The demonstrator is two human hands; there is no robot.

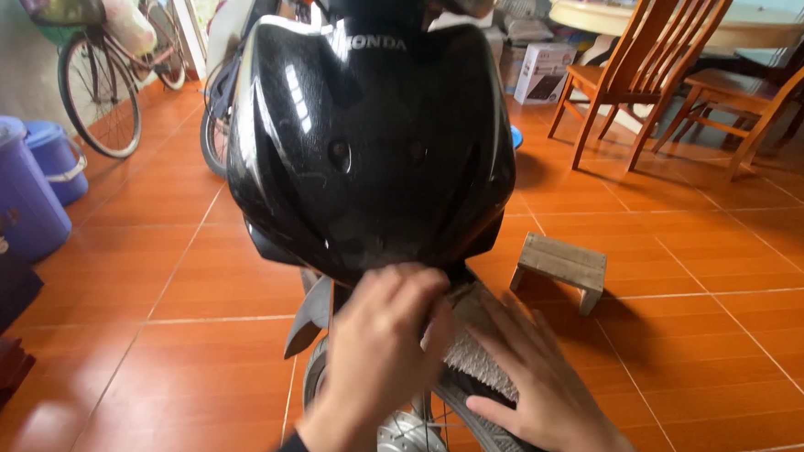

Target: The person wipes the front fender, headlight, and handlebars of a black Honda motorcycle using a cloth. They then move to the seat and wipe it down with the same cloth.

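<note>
A black motorbike front cover [370,142] fills the middle of the head view, glossy and facing me. Below it sits the grey front mudguard [480,345] over the front wheel's tyre [492,437]. My left hand [382,353] reaches under the lower edge of the cover, fingers curled against it. My right hand [540,389] lies flat on the mudguard and tyre, fingers spread. The wheel hub [404,446] shows between my wrists. Whether my left hand holds anything is hidden by its own back.
A small wooden stool [560,266] stands on the orange tile floor to the right. Wooden chairs [639,73] and a round table are at the back right. A bicycle [108,64] leans at the back left, with blue buckets [15,178] nearby.
</note>
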